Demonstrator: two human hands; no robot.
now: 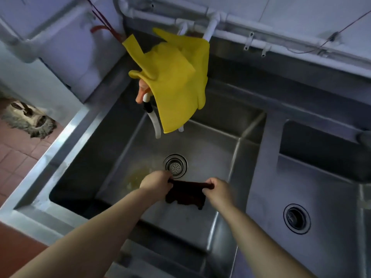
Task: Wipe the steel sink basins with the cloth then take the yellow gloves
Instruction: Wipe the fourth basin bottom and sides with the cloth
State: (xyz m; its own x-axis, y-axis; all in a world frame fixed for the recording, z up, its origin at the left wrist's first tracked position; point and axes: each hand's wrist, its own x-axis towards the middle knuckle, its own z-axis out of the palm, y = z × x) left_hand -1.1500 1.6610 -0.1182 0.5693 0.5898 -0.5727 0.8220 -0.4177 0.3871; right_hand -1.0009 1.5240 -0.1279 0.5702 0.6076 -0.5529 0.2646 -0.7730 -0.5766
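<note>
- Steel sink (259, 125): two basins side by side. The left basin (210, 143) fills the middle of the view; the right basin (329, 189) is partly cut off at the right edge. Both look dull and streaked, and no clear wiped track can be told apart from glare.
- Yellow gloves (176, 77): draped over the white pipe and tap at the far wall, hanging above the far side of the left basin. Untouched, well apart from both hands. Judged: the take-the-gloves step is not yet begun.
- Cloth (186, 194): dark, bunched, stretched between the two hands low in the left basin, just near of the drain (175, 165). Its lower edge hangs toward the floor of the basin; whether it touches the steel cannot be told.
- Left hand (156, 180): clenched on the cloth's left end.
- Right hand (217, 190): clenched on the cloth's right end.
- Yellowish stain (136, 173) on the basin floor, left of the drain, beside the left hand.
- Judged progress: early or mid wiping, left basin in hand; right basin and gloves remain.
</note>
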